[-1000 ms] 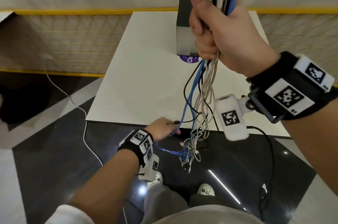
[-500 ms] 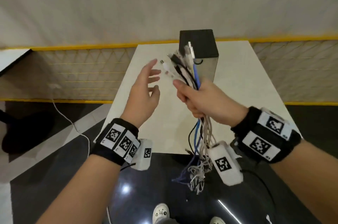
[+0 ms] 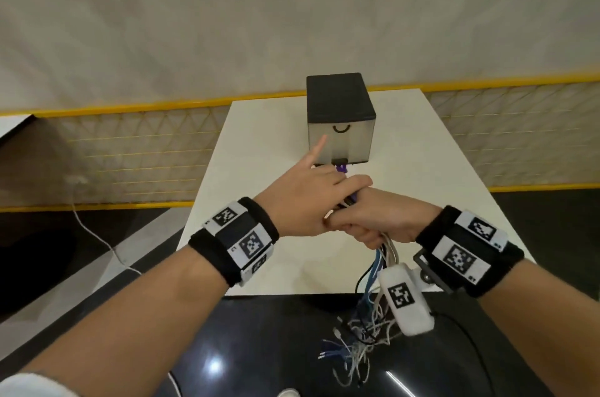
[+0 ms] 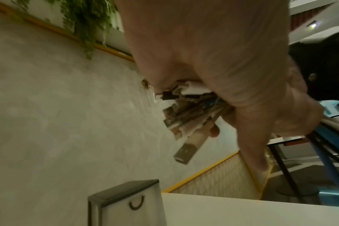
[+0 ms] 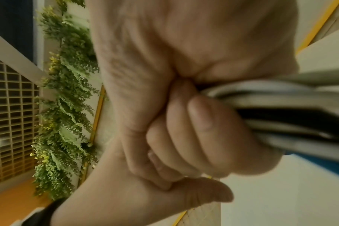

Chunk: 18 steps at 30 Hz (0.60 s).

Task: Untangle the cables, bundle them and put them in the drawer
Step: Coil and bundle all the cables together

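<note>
right hand [image 3: 380, 221] clenched around a bunch of cables [image 3: 373, 296], held above the white counter [image 3: 406, 176]; loose ends dangle past its front edge. left hand [image 3: 305, 198] closes over the plug ends, index finger extended. the drawer [image 3: 340, 141] sits shut beyond. best to level the plugs, then fold the tails up evenly.

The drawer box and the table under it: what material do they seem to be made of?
Drawer box: probably plastic. The top is matte black and the front panel looks frosted and half-clear, with a thin dark curved handle. Table: a smooth white top, likely laminate or painted board; its flat, even, slightly glossy surface suggests this, but the pictures cannot confirm it.
</note>
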Available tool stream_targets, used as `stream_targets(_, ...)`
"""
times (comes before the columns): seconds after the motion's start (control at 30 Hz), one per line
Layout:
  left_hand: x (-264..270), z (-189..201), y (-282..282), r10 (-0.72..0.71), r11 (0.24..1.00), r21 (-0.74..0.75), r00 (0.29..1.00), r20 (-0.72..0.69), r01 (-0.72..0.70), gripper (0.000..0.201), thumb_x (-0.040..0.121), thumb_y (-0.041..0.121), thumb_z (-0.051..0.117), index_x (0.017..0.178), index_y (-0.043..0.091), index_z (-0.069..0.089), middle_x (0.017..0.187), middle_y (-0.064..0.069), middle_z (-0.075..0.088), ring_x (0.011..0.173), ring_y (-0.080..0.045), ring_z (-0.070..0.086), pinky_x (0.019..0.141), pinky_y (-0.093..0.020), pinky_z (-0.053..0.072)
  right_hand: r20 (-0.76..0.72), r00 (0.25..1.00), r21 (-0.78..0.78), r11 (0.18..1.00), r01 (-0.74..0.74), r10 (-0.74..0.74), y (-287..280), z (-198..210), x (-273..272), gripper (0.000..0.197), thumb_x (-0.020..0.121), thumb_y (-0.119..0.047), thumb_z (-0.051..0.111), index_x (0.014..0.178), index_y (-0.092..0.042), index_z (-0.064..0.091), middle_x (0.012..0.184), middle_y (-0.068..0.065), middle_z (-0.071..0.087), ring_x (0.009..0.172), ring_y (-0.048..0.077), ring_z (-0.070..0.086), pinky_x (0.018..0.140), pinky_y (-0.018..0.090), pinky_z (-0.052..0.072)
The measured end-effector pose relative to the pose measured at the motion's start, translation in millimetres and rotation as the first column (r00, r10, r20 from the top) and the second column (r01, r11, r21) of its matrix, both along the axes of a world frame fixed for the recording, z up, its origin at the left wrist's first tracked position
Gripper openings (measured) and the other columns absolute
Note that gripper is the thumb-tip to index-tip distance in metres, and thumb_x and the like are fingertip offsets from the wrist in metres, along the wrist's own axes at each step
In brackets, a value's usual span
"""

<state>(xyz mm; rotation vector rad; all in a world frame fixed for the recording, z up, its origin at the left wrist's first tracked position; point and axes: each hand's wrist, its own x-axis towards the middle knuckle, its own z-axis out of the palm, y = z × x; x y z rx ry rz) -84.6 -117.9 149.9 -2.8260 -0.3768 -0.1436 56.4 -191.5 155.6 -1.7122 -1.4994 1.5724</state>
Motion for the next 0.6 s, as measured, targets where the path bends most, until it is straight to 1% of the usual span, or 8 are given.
stream_targets(0.07,6,3,-2,0.085,0.993,-0.074,0.992,-0.091,-0.092,0.041,0.087,0.028,0.063,0.125,0.016,0.054,0.091,-0.002,0.071,0.087,-0.024,0.067,0.110,-0.037,0.032,-0.004,1.000,0.008,1.000,-0.015,0.015,0,2,3,0.031,0.086,-0.009,0.057,0.061,-0.017,0.039,0.052,0.000,0.027,0.043,0.012,0.020,0.041,0.021,0.020)
stream_targets(0.1,8,6,-2,0.131,0.986,-0.088,0.983,-0.127,-0.143,0.031,0.092,0.028,0.057,0.121,0.016,0.055,0.093,-0.003,0.071,0.086,-0.026,0.066,0.092,-0.034,0.042,-0.005,1.000,0.026,0.999,-0.020,0.020,0,2,5,0.030,0.085,-0.007,0.060,0.063,-0.016,0.040,0.053,0.001,0.028,0.044,0.012,0.022,0.042,0.023,0.023)
stream_targets(0.13,10,8,0,0.159,0.981,-0.088,0.979,-0.130,-0.171,0.026,0.095,0.029,0.052,0.118,0.018,0.056,0.096,-0.003,0.070,0.086,-0.025,0.065,0.077,-0.032,0.043,-0.007,1.000,0.049,0.999,-0.020,0.020,1,3,8,0.030,0.084,-0.006,0.062,0.065,-0.015,0.041,0.053,0.001,0.031,0.044,0.013,0.025,0.043,0.023,0.026)
stream_targets(0.2,12,15,6,0.165,0.983,-0.060,0.980,-0.108,-0.172,0.020,0.097,0.031,0.050,0.114,0.023,0.057,0.099,0.000,0.069,0.086,-0.023,0.064,0.064,-0.030,0.036,-0.036,0.999,0.110,0.994,-0.012,0.016,1,5,15,0.030,0.085,-0.008,0.064,0.064,-0.015,0.044,0.052,0.003,0.038,0.044,0.014,0.034,0.046,0.025,0.035)
stream_targets(0.3,11,27,19,0.157,0.987,-0.017,0.985,-0.074,-0.159,0.022,0.098,0.033,0.046,0.115,0.029,0.059,0.099,0.003,0.071,0.084,-0.021,0.065,0.064,-0.029,0.039,-0.003,0.999,0.191,0.981,-0.040,0.041,2,3,25,0.033,0.090,-0.019,0.062,0.060,-0.013,0.052,0.055,0.007,0.054,0.051,0.020,0.058,0.063,0.034,0.051)
stream_targets(0.43,2,43,34,0.238,0.970,-0.051,0.971,0.018,-0.237,0.027,0.099,0.034,0.041,0.117,0.038,0.059,0.099,0.007,0.072,0.084,-0.019,0.063,0.063,-0.028,0.035,0.079,0.995,0.225,0.971,-0.079,0.063,2,-9,35,0.039,0.096,-0.029,0.054,0.062,-0.009,0.050,0.057,0.007,0.057,0.066,0.022,0.071,0.072,0.036,0.052)
stream_targets(0.53,1,38,42,0.320,0.940,-0.131,0.947,0.013,-0.316,0.023,0.098,0.036,0.045,0.115,0.036,0.062,0.098,0.005,0.071,0.088,-0.020,0.064,0.065,-0.028,0.034,0.069,0.995,0.317,0.947,0.048,-0.074,4,-16,38,0.038,0.097,-0.027,0.052,0.063,-0.013,0.042,0.048,-0.002,0.048,0.048,0.019,0.055,0.058,0.033,0.051)
stream_targets(0.6,2,33,45,0.350,0.920,-0.168,0.935,-0.051,-0.354,0.027,0.095,0.043,0.055,0.121,0.035,0.059,0.111,0.006,0.068,0.105,-0.020,0.062,0.085,-0.032,0.041,0.093,0.974,0.372,0.915,0.158,-0.206,8,-19,38,0.037,0.097,-0.024,0.050,0.063,-0.013,0.040,0.048,0.000,0.042,0.041,0.017,0.042,0.050,0.031,0.042)
